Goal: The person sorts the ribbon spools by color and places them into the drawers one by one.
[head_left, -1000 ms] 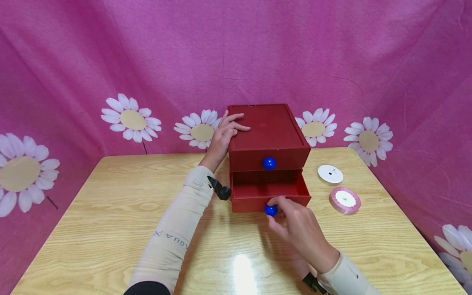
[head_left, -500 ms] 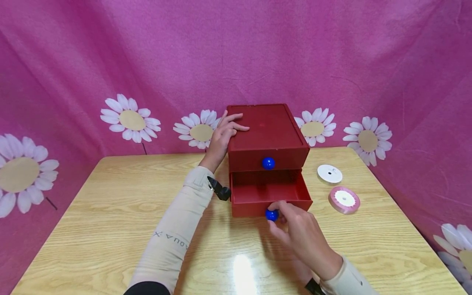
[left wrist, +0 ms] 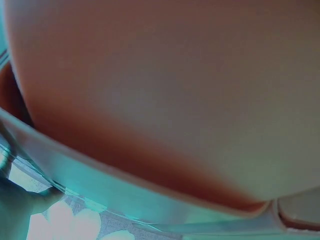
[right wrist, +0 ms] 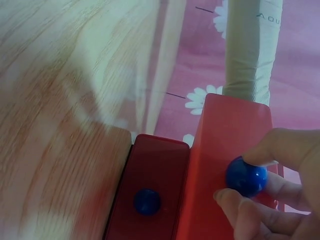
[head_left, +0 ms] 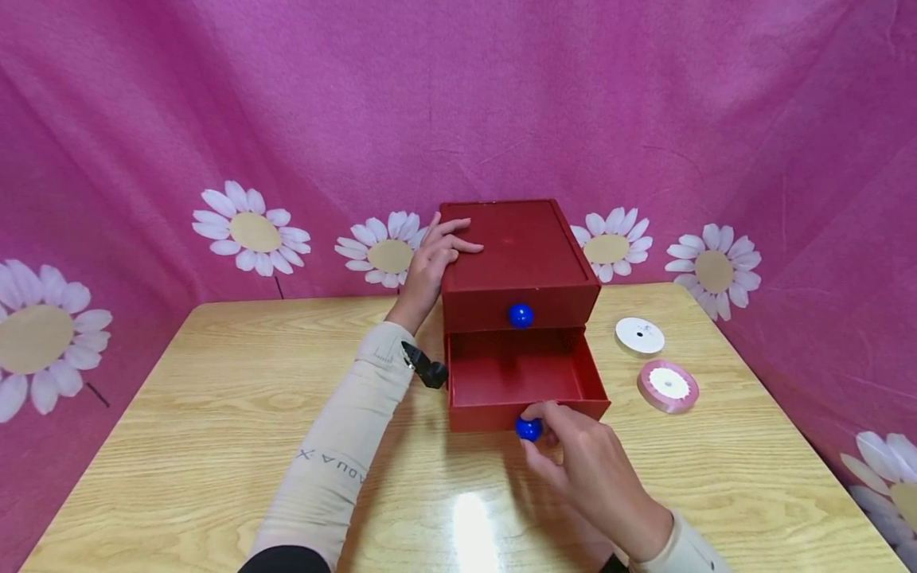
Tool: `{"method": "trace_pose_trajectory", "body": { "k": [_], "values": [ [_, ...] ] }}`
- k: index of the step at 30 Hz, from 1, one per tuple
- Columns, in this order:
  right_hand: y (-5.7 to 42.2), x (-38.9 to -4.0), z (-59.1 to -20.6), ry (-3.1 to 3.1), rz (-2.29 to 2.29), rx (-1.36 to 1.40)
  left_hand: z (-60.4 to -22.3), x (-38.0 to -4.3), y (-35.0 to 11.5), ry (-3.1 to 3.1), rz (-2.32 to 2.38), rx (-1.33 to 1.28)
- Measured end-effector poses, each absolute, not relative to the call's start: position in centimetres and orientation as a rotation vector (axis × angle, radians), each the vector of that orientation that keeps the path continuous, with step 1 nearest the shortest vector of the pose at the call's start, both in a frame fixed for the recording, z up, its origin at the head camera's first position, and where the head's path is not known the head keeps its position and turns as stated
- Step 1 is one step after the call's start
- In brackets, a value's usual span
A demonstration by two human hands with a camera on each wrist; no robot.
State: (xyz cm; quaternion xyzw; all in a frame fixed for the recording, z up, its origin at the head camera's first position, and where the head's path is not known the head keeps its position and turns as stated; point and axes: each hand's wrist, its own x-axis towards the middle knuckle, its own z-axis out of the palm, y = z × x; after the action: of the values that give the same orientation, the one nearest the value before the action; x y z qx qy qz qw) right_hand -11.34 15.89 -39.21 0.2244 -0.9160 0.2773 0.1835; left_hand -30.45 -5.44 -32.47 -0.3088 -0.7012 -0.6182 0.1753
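Observation:
A red two-drawer box (head_left: 512,247) stands on the table, its upper drawer (head_left: 473,309) pushed in. Its lower drawer (head_left: 516,378) is pulled out with a bare red floor showing. My right hand (head_left: 602,469) pinches the round blue knob (head_left: 528,429) of that lower drawer between thumb and fingers; the right wrist view shows the same blue knob (right wrist: 246,176) in the grip. Fingers spread, my left hand (head_left: 433,267) rests on the left edge of the box top. Red box surface (left wrist: 165,90) fills most of the left wrist view, with part of the left hand (left wrist: 20,205) at lower left.
A second blue knob (head_left: 520,316) sits on the upper drawer. To the right of the box lie a white spool (head_left: 640,337) and a pink ribbon spool (head_left: 668,387) on the wooden table (head_left: 272,398). A pink cloth (head_left: 430,103) with daisies hangs behind.
The lower drawer has slid farther out towards me, my right hand moving with its knob. My left hand has kept its place on the box.

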Motion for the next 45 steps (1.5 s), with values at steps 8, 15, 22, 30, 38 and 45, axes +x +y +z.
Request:
{"method": "trace_pose_trajectory", "body": {
  "k": [8,15,22,30,38,45],
  "values": [
    [15.9,-11.0,-39.2,-2.559,0.775,0.652,-32.4,-30.5,-5.5,-1.991,-1.749,-0.877],
    [16.0,-10.7,-39.3,-2.516,0.748,0.677,-32.4,-30.5,-5.4,-1.988,-1.740,-0.883],
    [15.9,-10.1,-39.1,-2.601,0.783,0.614,-32.4,-30.5,-5.3,-1.991,-1.741,-0.877],
    [15.9,-9.6,-39.0,-2.613,0.817,0.620,-32.4,-30.5,-5.4,-1.974,-1.731,-0.899],
    [16.0,-9.2,-39.0,-2.608,0.820,0.621,-32.4,-30.5,-5.4,-1.982,-1.740,-0.890],
    [16.0,-9.1,-39.0,-2.620,0.826,0.624,-32.5,-30.5,-5.4,-1.999,-1.754,-0.880]
  ]
}}
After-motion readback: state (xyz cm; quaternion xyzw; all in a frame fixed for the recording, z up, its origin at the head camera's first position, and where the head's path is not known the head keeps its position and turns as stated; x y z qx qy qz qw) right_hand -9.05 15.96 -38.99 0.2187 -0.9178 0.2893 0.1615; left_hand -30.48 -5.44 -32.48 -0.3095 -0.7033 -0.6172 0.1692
